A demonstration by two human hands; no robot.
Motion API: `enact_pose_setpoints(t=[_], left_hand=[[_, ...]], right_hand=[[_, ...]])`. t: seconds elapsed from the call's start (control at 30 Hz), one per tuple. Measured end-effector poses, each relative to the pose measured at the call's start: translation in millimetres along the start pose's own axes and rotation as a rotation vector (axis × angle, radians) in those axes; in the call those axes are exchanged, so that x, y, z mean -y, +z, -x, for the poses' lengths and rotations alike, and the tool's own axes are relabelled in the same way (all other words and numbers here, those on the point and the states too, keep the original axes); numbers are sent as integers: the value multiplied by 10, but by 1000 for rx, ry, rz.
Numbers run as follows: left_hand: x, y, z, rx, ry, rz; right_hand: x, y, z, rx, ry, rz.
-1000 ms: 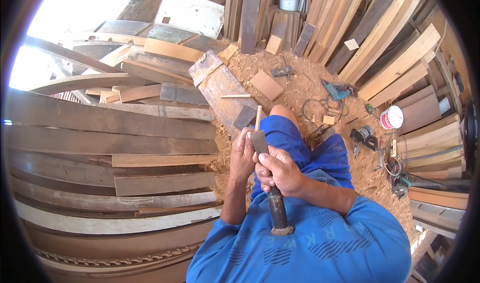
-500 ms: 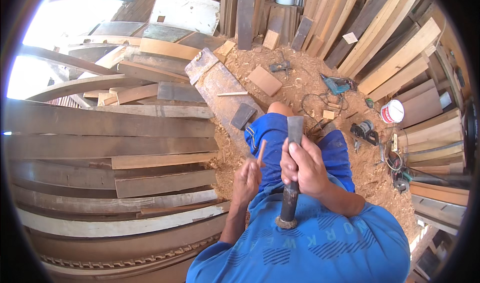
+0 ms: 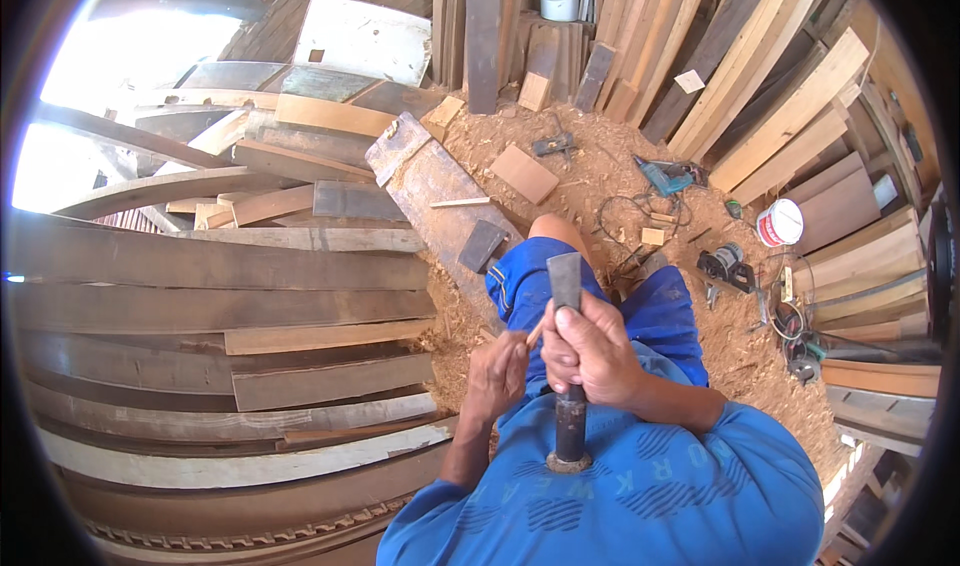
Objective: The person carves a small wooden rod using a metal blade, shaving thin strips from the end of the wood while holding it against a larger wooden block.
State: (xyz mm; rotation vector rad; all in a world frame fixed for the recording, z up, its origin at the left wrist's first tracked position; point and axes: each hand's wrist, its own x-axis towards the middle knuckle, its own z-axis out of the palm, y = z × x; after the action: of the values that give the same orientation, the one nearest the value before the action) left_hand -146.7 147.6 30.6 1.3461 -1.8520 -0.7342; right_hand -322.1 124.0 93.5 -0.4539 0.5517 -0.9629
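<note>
My right hand (image 3: 597,354) is wrapped round a wide wood chisel (image 3: 565,278). Its flat steel blade points away from me, and the dark handle (image 3: 571,428) ends against my blue shirt. In my left hand (image 3: 497,374) a thin wooden stick (image 3: 536,333) is pinched, its tip close to the chisel's blade and the right hand's fingers. Whether the tip touches the blade I cannot tell. Both hands are above my lap.
A long worn plank (image 3: 445,192) lies ahead, bearing a dark block (image 3: 482,245) and a thin strip (image 3: 460,203). Shavings cover the floor, with power tools (image 3: 665,176), cables and a white bucket (image 3: 780,223) on the right. Stacked boards (image 3: 220,266) fill the left.
The stick has tilted from nearly upright toward the chisel, and its tip has come next to the blade. Both hands have drawn closer together, the chisel shifting slightly left.
</note>
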Motion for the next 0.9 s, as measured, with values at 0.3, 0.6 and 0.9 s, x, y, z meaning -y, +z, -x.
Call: enact_pose_setpoints(t=[0.3, 0.6, 0.9], left_hand=[[196, 173, -12, -67, -323, 493], [183, 265, -90, 192, -481, 1053], [319, 234, -451, -203, -517, 947]], right_hand=[[118, -199, -393, -99, -62, 481], [121, -408, -466, -196, -173, 672], [-369, -52, -331, -50, 95, 17]])
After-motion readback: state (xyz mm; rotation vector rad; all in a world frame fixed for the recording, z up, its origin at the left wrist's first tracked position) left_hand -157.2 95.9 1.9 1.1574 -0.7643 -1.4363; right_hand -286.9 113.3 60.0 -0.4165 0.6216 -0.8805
